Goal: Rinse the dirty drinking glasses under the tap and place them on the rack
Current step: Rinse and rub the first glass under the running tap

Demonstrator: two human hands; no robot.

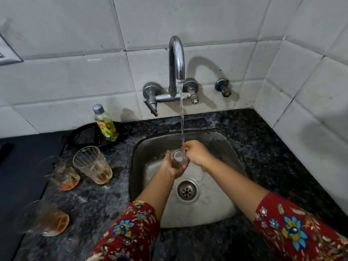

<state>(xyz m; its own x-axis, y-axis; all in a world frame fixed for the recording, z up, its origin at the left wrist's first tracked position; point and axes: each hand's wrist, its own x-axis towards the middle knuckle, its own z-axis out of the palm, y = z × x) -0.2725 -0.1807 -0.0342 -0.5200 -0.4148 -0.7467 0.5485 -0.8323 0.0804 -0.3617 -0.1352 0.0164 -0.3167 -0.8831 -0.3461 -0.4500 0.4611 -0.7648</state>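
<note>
A small clear glass (178, 157) is held upright over the steel sink (216, 210), directly under the stream from the chrome tap (176, 59). My left hand (172, 167) wraps its lower body. My right hand (196, 153) grips its rim from the right. On the counter to the left stand three dirty glasses with orange residue: a ribbed tumbler (93, 164), a glass (63, 175) beside it, and a glass (42, 218) near the front edge. No rack is in view.
A dish soap bottle (105, 123) stands on a black tray (84, 136) behind the glasses. The sink drain (187, 190) is open below my hands. Tiled walls close the back and right. A dark surface (20, 166) adjoins the granite counter (263, 147) on the left.
</note>
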